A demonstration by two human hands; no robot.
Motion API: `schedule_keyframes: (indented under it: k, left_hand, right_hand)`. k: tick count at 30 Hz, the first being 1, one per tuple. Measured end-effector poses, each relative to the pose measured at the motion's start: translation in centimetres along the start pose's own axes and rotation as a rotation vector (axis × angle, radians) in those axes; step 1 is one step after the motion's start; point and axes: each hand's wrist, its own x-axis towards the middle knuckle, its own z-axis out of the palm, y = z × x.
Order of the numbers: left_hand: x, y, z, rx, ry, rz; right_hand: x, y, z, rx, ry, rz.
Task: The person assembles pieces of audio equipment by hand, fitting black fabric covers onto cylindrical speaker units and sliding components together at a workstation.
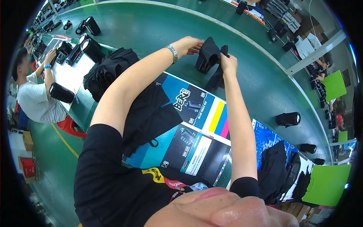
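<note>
Above the green conveyor belt, both hands are raised holding one black fabric pouch. Left hand: fingers pressed together, pinching the pouch's upper left edge; a metal bracelet sits on that wrist. Right hand: fingers closed, gripping the pouch's right side, with a dark flap hanging below the hand. Pouch is held off the belt, clear of the surface. Nearer the body, flattened printed cartons lie on the bench, partly covered by more black pouches. Black cylindrical speakers lie on the belt to the right. Another person sits at far left.
</note>
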Motion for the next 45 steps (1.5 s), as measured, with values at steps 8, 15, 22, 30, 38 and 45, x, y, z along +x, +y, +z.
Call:
schedule_keyframes:
  k: [8,15,22,30,38,45]
  left_hand:
    - [1.9,-0.9,5.6,-0.69,-0.045,0.066]
    - [2.5,-3.2,9.8,-0.608,0.018,0.151]
    - [9.8,-10.2,5.7,0.298,0.463,0.655]
    - [14.1,-13.6,8.0,-0.22,0.436,0.917]
    - [4.5,-2.9,12.4,-0.306,0.42,0.354]
    - [-2.3,2.2,12.2,0.452,0.367,0.811]
  right_hand:
    - [-1.3,-0.4,-1.4,-0.028,0.12,-0.031]
    - [-1.9,6.1,-1.9,0.201,0.176,0.001]
    - [-2.5,4.2,0.2,-0.132,0.189,-0.084]
    - [0.9,7.0,-0.1,-0.34,0.122,-0.077]
    - [1.7,9.5,-4.2,-0.351,0.185,0.045]
    - [-0.3,8.1,-3.9,-0.33,0.206,-0.021]
